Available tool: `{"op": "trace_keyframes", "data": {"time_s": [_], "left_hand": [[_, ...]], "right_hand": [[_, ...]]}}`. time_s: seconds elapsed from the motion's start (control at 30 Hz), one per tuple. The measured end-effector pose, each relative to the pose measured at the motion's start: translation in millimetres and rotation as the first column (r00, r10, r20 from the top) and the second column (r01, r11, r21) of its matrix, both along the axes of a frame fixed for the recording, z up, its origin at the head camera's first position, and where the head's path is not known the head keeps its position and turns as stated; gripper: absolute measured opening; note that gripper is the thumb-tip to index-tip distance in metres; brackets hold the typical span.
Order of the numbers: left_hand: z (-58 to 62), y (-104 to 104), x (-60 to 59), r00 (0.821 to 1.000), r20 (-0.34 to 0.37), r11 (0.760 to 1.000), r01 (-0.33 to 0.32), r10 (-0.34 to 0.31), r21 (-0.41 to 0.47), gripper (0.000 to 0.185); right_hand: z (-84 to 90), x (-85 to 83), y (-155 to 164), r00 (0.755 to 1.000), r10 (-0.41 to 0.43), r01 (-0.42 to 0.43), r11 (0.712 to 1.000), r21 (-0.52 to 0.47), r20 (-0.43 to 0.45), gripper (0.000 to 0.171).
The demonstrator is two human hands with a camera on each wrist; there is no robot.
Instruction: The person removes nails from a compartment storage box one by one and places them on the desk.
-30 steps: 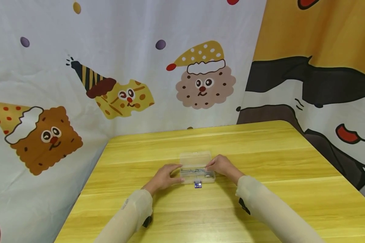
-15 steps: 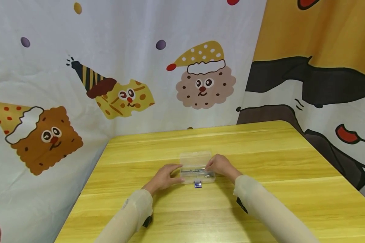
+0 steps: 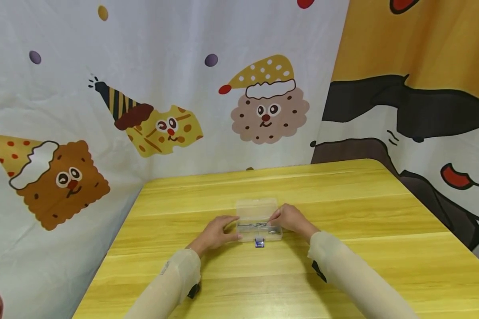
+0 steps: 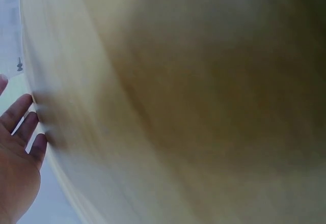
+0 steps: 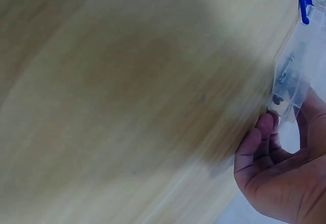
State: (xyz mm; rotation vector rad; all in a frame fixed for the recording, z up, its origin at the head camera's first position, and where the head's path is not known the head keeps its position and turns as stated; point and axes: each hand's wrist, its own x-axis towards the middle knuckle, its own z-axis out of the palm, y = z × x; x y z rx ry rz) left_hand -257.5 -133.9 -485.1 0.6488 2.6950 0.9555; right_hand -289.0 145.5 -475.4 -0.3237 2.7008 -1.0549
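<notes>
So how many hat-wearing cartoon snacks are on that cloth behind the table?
3: a square brown biscuit at the left, a yellow cheese wedge in the middle and a round pinkish cookie to its right. Others could be beyond the picture's edges.

"Anything to read here?"

"No word, brand or number can be read, in the head view or from either wrist."

"What about the grey patch (image 3: 165, 267) on the left sleeve (image 3: 169, 281), toward seven o'clock in the head view?"

"Too small. I can't tell whether it carries print."

"And the blue clasp (image 3: 260, 243) on the clear box (image 3: 255, 218), between five and six?"

"Nothing legible; it's too small as well."

"The printed curtain (image 3: 179, 48), then?"

"Drawn marks only: short dark dashes (image 3: 91, 80) beside a striped hat (image 3: 117, 103) at ten o'clock, and two thin strokes (image 3: 393, 134) at three."
</notes>
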Motion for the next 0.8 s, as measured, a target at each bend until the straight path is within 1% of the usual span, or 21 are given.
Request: {"op": "trace_keyframes", "data": {"time_s": [0.07,0.13,0.3,0.47,0.57,0.7,0.8], "left_hand": [[-0.2,-0.5,0.3,1.000,0.001,1.000,0.002,-0.002,0.004,0.066],[-0.3,-0.6,0.5,1.000,0.003,1.000,0.005,-0.005,0.007,0.066],[-2.7,-1.2,-0.5,1.000,0.000,1.000,0.004,-0.004,0.001,0.067],[-4.0,-2.3,-2.6,1.000,-0.003,1.000,0.006,-0.006,0.000,0.067],[-3.7,-3.3,-3.5,1.000,-0.001,1.000,0.011,-0.011,0.003,0.066],[-4.1,-4.6,-4.4,1.000,0.010,1.000,0.014,-0.014,0.009,0.067],[-4.7,-5.1,-4.7,1.000,0.029,1.000,0.010,-0.011,0.014,0.067]], "right_hand": [[-0.8,0.9,0.7,1.000,0.004,-0.004,1.000,-0.014,-0.002,0.004],[-1.9,1.2,1.2,1.000,0.007,-0.006,0.999,-0.049,0.005,0.003],[-4.7,-0.7,-0.2,1.000,0.020,-0.019,0.994,-0.104,0.009,0.005],[-3.5,-2.8,-6.3,0.999,0.050,-0.050,0.993,-0.103,0.003,0.006],[-0.7,-2.8,-12.2,0.998,0.063,-0.063,0.995,-0.084,0.004,0.006],[3.0,-2.8,-18.3,0.998,0.059,-0.059,0.998,-0.034,0.009,0.006],[2.0,-3.2,-19.2,0.998,0.057,-0.057,0.998,-0.024,0.017,0.008]]}}
